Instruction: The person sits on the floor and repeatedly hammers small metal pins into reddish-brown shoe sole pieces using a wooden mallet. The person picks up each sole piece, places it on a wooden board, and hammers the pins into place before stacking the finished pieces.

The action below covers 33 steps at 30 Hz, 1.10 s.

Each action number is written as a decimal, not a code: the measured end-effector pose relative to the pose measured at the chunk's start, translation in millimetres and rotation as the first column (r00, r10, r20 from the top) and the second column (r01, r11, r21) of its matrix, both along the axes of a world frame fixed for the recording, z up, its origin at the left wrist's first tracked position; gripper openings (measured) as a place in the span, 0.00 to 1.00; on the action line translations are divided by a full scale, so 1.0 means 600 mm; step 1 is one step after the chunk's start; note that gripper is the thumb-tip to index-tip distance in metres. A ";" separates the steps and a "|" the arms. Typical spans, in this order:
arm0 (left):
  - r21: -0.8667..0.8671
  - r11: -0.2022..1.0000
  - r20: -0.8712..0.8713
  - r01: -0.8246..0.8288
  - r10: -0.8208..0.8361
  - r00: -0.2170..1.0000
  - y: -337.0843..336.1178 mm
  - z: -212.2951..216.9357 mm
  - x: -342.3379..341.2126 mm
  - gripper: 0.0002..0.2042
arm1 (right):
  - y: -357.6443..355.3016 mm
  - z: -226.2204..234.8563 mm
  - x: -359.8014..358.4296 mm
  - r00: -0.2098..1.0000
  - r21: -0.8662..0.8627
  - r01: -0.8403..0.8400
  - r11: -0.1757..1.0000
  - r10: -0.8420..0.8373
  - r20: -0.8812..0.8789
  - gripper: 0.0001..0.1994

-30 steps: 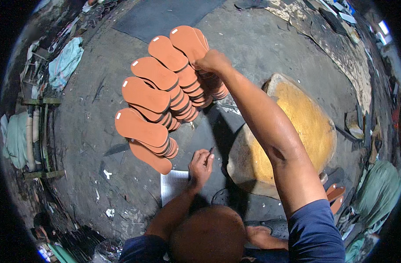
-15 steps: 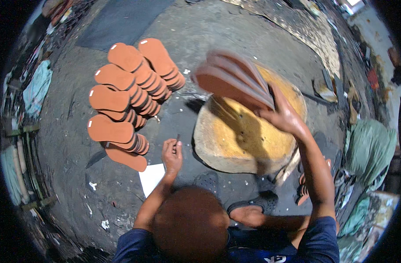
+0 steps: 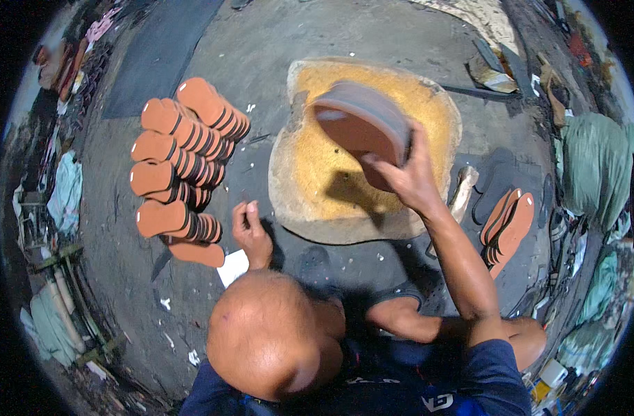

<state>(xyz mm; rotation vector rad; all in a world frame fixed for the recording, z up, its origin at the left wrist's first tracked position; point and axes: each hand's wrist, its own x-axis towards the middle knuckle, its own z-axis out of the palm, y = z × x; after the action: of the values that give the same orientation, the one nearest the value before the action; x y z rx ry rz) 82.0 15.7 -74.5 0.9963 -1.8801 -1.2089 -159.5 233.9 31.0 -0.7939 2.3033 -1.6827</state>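
Note:
My right hand [image 3: 415,177] grips a stack of sandal soles [image 3: 355,132], holding it tilted above a broad, low wooden block [image 3: 304,191] with a worn yellow top. The soles are reddish brown with dark edges, and their far end is smeared by motion. My left hand [image 3: 254,236] is raised left of the block with its fingers curled in; what they hold, if anything, I cannot make out. Beyond it on the left lie overlapping rows of brown soles [image 3: 153,178], several bearing small white labels. A white sheet [image 3: 234,267] lies close to my left wrist.
More soles [image 3: 516,222] lie on the floor at the right, near a pale wooden piece [image 3: 462,194] beside the block. A dark mat [image 3: 157,66] covers the far left floor. Green sacking [image 3: 594,173] bulges at the right edge; pale cloth [image 3: 66,194] hangs at the left.
The view has shifted. The soles in my right hand have come together from a fanned spread into a tighter stack. The small dark piece in my left fingers no longer shows.

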 end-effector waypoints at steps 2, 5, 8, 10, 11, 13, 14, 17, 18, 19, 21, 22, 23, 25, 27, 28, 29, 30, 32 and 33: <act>0.167 0.985 -0.054 0.040 -0.031 0.998 0.030 0.016 -0.031 0.11 | 0.041 -0.076 0.011 0.988 -0.026 0.104 0.994 -0.107 -0.115 0.41; 0.218 0.962 -0.124 0.167 -0.142 0.982 0.049 0.046 -0.060 0.10 | 0.043 -0.071 -0.013 0.989 0.145 -0.072 0.987 0.089 -0.120 0.43; 0.215 0.952 -0.227 0.218 -0.168 0.959 0.063 0.090 -0.080 0.10 | 0.024 0.016 -0.074 0.876 0.211 -0.455 0.865 0.393 0.280 0.41; 0.150 0.966 -0.247 0.210 -0.169 0.954 0.068 0.077 -0.080 0.10 | -0.003 0.022 -0.108 0.633 0.371 -0.766 0.524 0.518 0.575 0.44; 0.099 0.974 -0.224 0.203 -0.178 0.958 0.078 0.088 -0.084 0.10 | -0.013 0.013 -0.105 0.579 0.367 -0.810 0.457 0.524 0.625 0.43; -0.020 0.978 -0.189 0.208 -0.207 0.960 0.083 0.082 -0.092 0.10 | -0.015 -0.065 -0.117 0.595 0.499 -0.800 0.332 0.547 0.590 0.42; 0.058 0.959 -0.158 0.276 -0.265 0.951 0.088 0.077 -0.090 0.10 | -0.015 -0.072 -0.111 0.713 0.652 -0.687 0.321 0.474 0.517 0.41; 0.333 0.812 -0.042 0.479 -0.494 0.868 0.110 0.089 -0.089 0.11 | 0.020 -0.059 -0.074 0.792 0.585 -0.517 0.625 0.609 0.050 0.38; 0.360 0.719 -0.097 0.595 -0.605 0.790 0.114 0.078 -0.095 0.12 | 0.032 -0.061 -0.051 0.763 0.669 -0.436 0.602 0.641 -0.079 0.39; 0.400 0.614 -0.099 0.681 -0.709 0.698 0.114 0.067 -0.103 0.13 | 0.032 -0.062 -0.044 0.750 0.745 -0.353 0.566 0.647 -0.137 0.40; 0.488 0.436 -0.102 0.756 -0.831 0.546 0.121 0.041 -0.119 0.15 | 0.030 -0.062 -0.041 0.755 0.813 -0.288 0.506 0.642 -0.133 0.41; 0.537 0.376 -0.098 0.755 -0.861 0.498 0.129 0.033 -0.133 0.16 | 0.026 -0.062 -0.044 0.777 0.814 -0.314 0.489 0.625 -0.075 0.41; 0.583 0.316 -0.096 0.748 -0.888 0.450 0.136 0.026 -0.144 0.18 | 0.023 -0.062 -0.046 0.795 0.813 -0.342 0.472 0.606 -0.017 0.41; 0.665 0.277 -0.086 0.693 -0.894 0.440 0.141 0.019 -0.164 0.18 | 0.019 -0.055 -0.050 0.817 0.781 -0.410 0.470 0.571 0.085 0.42; 0.744 0.235 -0.095 0.626 -0.889 0.447 0.145 0.007 -0.170 0.18 | 0.014 -0.043 -0.050 0.826 0.769 -0.415 0.486 0.556 0.094 0.40; 0.792 0.209 -0.143 0.574 -0.851 0.506 0.145 -0.003 -0.172 0.18 | 0.013 -0.043 -0.059 0.857 0.780 -0.320 0.537 0.515 -0.003 0.39; 0.831 0.175 -0.186 0.528 -0.807 0.560 0.147 -0.006 -0.180 0.18 | 0.019 -0.047 -0.078 0.879 0.780 -0.218 0.586 0.466 -0.104 0.38; 0.865 0.135 -0.225 0.483 -0.756 0.614 0.152 -0.009 -0.186 0.18 | 0.022 -0.052 -0.098 0.888 0.768 -0.115 0.631 0.412 -0.205 0.37; 0.848 0.141 -0.302 0.511 -0.664 0.684 0.165 0.008 -0.198 0.16 | 0.027 -0.086 -0.126 0.892 0.691 -0.042 0.721 0.339 -0.299 0.34; 0.843 0.115 -0.329 0.526 -0.663 0.673 0.163 -0.003 -0.205 0.16 | 0.024 -0.106 -0.126 0.898 0.671 -0.059 0.739 0.333 -0.288 0.34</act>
<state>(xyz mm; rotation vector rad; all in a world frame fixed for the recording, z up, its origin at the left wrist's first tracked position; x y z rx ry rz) -40.9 113.6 -76.2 0.7386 -1.6600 -3.0016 -234.9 248.4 -32.4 -1.2198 2.6607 -0.5552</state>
